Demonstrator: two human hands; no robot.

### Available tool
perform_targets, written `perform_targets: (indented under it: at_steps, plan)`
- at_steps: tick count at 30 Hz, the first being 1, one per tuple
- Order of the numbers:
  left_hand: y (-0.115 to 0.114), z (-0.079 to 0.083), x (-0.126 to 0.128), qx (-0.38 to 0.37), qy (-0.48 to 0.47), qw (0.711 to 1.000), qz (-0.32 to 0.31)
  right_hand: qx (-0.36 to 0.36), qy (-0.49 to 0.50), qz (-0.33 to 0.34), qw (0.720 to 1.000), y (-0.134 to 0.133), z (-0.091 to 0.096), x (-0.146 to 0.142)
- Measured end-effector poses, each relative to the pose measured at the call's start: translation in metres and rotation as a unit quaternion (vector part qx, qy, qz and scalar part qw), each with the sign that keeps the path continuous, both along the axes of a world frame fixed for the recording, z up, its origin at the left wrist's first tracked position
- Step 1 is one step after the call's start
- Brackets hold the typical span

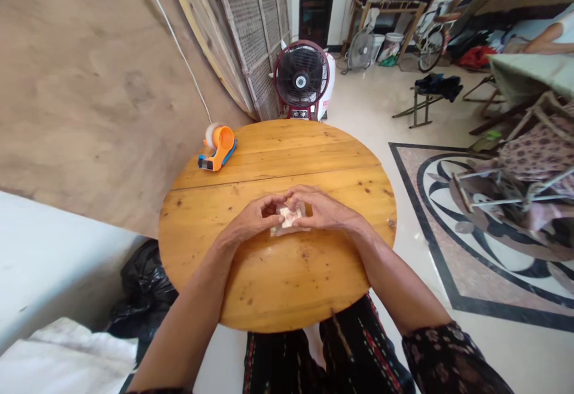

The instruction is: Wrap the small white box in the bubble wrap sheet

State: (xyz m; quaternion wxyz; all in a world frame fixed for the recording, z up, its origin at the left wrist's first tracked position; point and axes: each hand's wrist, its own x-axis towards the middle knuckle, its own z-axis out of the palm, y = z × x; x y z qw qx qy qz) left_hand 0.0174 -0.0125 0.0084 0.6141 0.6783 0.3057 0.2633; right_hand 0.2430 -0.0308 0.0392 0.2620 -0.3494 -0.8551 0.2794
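honey-coloured planks make up the round wooden table (251, 274), and both hands meet near its middle. the left hand (253, 219) and the right hand (323, 210) curl around a small clear plastic packet with something pale inside (287, 219), which lies flat on the tabletop. the fingers of both hands bend inward and their tips pinch the packet's upper edge, so each hand is closed on it; the thumbs lie along its lower side. the packet is partly hidden by the fingers, and what it contains is too small to make out.

toward the far left edge of the table, well apart from the hands, lies an orange and blue handheld tape dispenser (218, 150) with a pale roll on it. beyond the far rim stands a dark red floor fan with a black grille (301, 78), and a woven cane panel (255, 29) leans against the wall to its left. a large brown board (89, 77) fills the left side. a black plastic bag (141, 289) sits on the floor below the table's left edge. the person's dark patterned garment (341, 352) shows beneath the near rim.
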Motion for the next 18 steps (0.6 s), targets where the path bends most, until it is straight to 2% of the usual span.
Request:
perform_targets:
  at_steps: [7, 12, 18]
  plan:
    - [-0.0006, -0.0012, -0.001, 0.008, 0.04, 0.999, 0.035, 0.037, 0.025, -0.045, 0.998, 0.0015, -0.0079, -0.0045]
    - [-0.0036, 0.0042, 0.0001, 0.012, 0.05, 0.998, 0.033, 0.032, 0.052, -0.056, 0.997, 0.0032, -0.0096, -0.0019]
    - [-0.003, 0.0035, 0.0005, 0.012, 0.035, 0.999, 0.024, 0.031, 0.049, -0.062, 0.996, 0.0021, -0.008, -0.0044]
